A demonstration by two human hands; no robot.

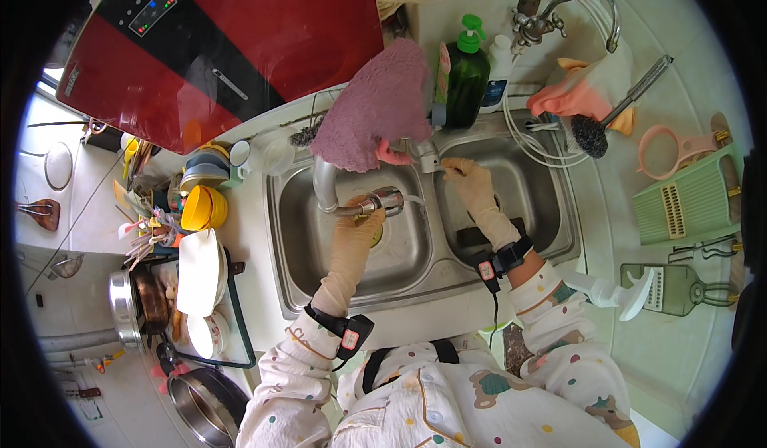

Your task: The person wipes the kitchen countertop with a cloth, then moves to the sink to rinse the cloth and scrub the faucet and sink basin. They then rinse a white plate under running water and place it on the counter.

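Observation:
Both hands wear thin, pale gloves. My left hand is closed around the metal neck of a chrome pull-out faucet head over the left sink basin. A pale streak at the head's mouth looks like running water. From the neck, a flexible grey hose rises toward a mauve towel that hides part of the faucet. My right hand reaches over the right basin, fingertips at the faucet body; whether they pinch its lever I cannot tell. A dark flat object lies below that wrist.
Behind the sink stand a green pump bottle, a white bottle and a second tap. A steel-wool brush hangs right. White dishes and yellow bowls stand left. A red appliance overhangs the back.

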